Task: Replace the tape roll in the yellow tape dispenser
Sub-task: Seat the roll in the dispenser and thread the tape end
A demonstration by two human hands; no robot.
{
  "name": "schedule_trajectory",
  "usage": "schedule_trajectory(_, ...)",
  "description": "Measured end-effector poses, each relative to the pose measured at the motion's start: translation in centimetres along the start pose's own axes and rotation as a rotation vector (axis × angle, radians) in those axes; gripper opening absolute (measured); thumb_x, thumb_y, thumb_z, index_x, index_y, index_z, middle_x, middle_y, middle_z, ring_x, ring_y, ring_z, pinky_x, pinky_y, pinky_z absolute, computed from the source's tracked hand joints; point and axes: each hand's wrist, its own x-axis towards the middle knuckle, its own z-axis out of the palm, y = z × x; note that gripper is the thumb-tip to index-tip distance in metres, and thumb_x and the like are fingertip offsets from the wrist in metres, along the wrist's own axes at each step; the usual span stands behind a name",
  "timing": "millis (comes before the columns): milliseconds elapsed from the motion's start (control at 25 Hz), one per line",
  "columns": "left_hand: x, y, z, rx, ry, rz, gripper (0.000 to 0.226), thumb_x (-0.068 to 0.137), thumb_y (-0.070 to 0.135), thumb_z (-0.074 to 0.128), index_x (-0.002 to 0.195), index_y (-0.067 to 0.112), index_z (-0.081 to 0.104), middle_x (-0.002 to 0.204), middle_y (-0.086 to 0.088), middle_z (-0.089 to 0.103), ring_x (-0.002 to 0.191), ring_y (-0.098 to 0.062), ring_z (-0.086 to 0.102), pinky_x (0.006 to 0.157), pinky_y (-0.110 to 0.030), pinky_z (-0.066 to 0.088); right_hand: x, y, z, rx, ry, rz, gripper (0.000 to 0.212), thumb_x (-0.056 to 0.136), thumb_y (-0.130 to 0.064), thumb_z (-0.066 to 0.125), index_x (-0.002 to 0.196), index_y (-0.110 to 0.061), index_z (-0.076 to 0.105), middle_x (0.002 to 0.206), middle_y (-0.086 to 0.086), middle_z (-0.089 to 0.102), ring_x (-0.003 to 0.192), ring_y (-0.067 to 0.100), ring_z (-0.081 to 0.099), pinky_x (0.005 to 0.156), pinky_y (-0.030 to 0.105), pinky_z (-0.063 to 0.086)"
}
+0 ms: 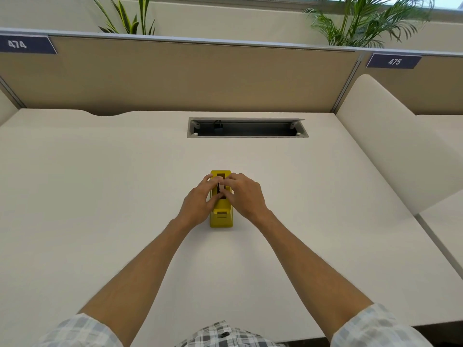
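A yellow tape dispenser (221, 217) stands on the white desk (100, 196), its cutter end toward me. My left hand (199, 202) wraps its left side, fingers curled over the top. My right hand (244, 195) covers the right side, fingertips pinched at the tape roll (221, 187) sitting in the dispenser's slot. Only a thin pale strip of the roll and the dark slot show between my fingers.
An open cable tray (247, 128) is set into the desk behind the dispenser. A tan partition (175, 76) closes off the back, and a white side panel (390, 146) rises at the right. Plants stand beyond the partition.
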Motion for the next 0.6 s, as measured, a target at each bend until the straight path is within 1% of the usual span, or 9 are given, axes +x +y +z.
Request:
schedule_trajectory(120, 0.04, -0.12, 0.05, 0.002, -0.005, -0.01, 0.039, 0.097, 0.03, 0.052, 0.136, 0.028, 0.047, 0.15, 0.006, 0.04, 0.11, -0.027, 0.06, 0.09, -0.044, 0.052, 0.05, 0.25, 0.12, -0.005, 0.009, -0.019, 0.017, 0.095, -0.023, 0.055, 0.094, -0.018, 0.072, 0.094, -0.001, 0.068, 0.088, 0.021, 0.06, 0.06, 0.034, 0.048)
schedule_trajectory(240, 0.06, -0.07, -0.02, 0.011, 0.001, -0.015, 0.041, 0.097, 0.03, 0.052, 0.137, 0.026, 0.047, 0.15, 0.004, 0.039, 0.113, -0.028, 0.059, 0.092, -0.045, 0.051, 0.06, 0.35, 0.29, -0.01, 0.034, -0.042, 0.017, 0.094, -0.023, 0.058, 0.091, -0.017, 0.074, 0.091, 0.0, 0.07, 0.085, 0.021, 0.061, 0.057, 0.03, 0.043)
schedule_trajectory(400, 0.07, -0.08, 0.15, 0.015, -0.009, -0.033, 0.043, 0.097, 0.031, 0.052, 0.139, 0.026, 0.046, 0.153, 0.004, 0.037, 0.117, -0.028, 0.057, 0.095, -0.046, 0.049, 0.19, 0.46, 0.5, -0.032, 0.046, -0.037, 0.017, 0.093, -0.021, 0.058, 0.087, -0.017, 0.074, 0.085, 0.001, 0.071, 0.08, 0.022, 0.062, 0.055, 0.029, 0.041)
schedule_trajectory(480, 0.15, -0.08, 0.08, 0.007, -0.018, -0.039, 0.043, 0.097, 0.032, 0.051, 0.139, 0.028, 0.045, 0.153, 0.005, 0.036, 0.117, -0.029, 0.057, 0.095, -0.046, 0.049, 0.39, 0.35, 0.39, -0.019, 0.048, -0.031, 0.016, 0.094, -0.02, 0.057, 0.089, -0.017, 0.072, 0.084, 0.001, 0.07, 0.078, 0.022, 0.062, 0.055, 0.029, 0.04)
schedule_trajectory(600, 0.16, -0.08, 0.01, 0.002, -0.02, -0.031, 0.041, 0.097, 0.032, 0.051, 0.138, 0.031, 0.046, 0.152, 0.006, 0.037, 0.114, -0.028, 0.058, 0.092, -0.046, 0.05, 0.39, 0.32, 0.22, 0.031, 0.028, -0.044, 0.012, 0.094, -0.018, 0.057, 0.097, -0.017, 0.069, 0.089, 0.001, 0.068, 0.082, 0.021, 0.061, 0.058, 0.033, 0.046)
